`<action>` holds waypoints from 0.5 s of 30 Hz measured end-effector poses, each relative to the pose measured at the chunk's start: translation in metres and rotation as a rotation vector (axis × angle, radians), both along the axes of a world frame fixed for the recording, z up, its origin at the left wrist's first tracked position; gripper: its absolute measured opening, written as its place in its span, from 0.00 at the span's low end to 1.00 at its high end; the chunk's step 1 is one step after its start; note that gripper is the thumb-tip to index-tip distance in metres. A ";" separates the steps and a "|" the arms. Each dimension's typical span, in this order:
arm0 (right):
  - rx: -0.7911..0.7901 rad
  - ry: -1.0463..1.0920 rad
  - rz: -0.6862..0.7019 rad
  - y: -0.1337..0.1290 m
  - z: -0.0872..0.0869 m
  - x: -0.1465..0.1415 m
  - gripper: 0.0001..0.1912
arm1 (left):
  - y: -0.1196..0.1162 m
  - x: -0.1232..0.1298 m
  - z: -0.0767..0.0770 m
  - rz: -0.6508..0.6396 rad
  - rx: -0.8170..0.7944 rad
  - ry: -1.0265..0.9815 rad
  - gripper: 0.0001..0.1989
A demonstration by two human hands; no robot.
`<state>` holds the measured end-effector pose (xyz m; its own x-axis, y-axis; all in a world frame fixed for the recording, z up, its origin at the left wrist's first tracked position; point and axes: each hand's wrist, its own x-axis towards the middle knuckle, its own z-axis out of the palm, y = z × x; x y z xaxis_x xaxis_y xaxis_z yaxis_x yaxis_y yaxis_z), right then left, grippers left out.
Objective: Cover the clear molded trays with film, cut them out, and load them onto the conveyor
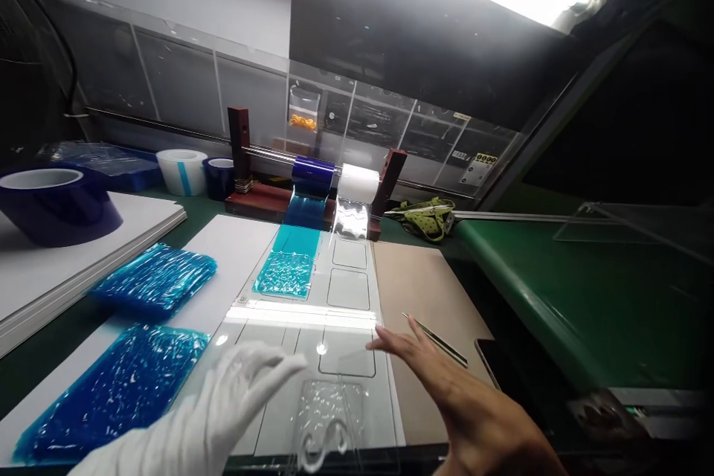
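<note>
My left hand, in a white glove, is closed with thumb and fingertips together over the front of the marked work sheet. Opposite it my bare right hand has its thumb and a finger pinched, another finger raised. A thin clear film, faint and hard to make out, spans between the fingertips of both. Below them lies a clear rectangular piece with a mottled surface. A clear curled strip shows at its near end. Teal film pieces lie farther up the sheet.
Behind, a wooden stand carries a blue film roll and a white roll. Blue film stacks lie left, beside a large tape roll. Tweezers rest on brown board. A green surface borders the right.
</note>
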<state>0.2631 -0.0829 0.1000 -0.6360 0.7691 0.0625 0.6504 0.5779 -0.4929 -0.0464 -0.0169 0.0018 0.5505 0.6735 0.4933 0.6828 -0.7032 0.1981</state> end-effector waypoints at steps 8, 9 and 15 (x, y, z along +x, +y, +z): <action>0.060 0.045 -0.459 0.047 -0.055 0.044 0.65 | 0.009 0.058 0.001 0.506 -0.138 -0.048 0.59; 0.090 0.042 -0.569 0.062 -0.066 0.053 0.64 | 0.012 0.064 0.000 0.554 -0.180 -0.074 0.58; 0.009 -0.031 -0.933 0.149 -0.130 0.115 0.64 | 0.008 0.063 -0.033 0.441 -0.253 -0.219 0.55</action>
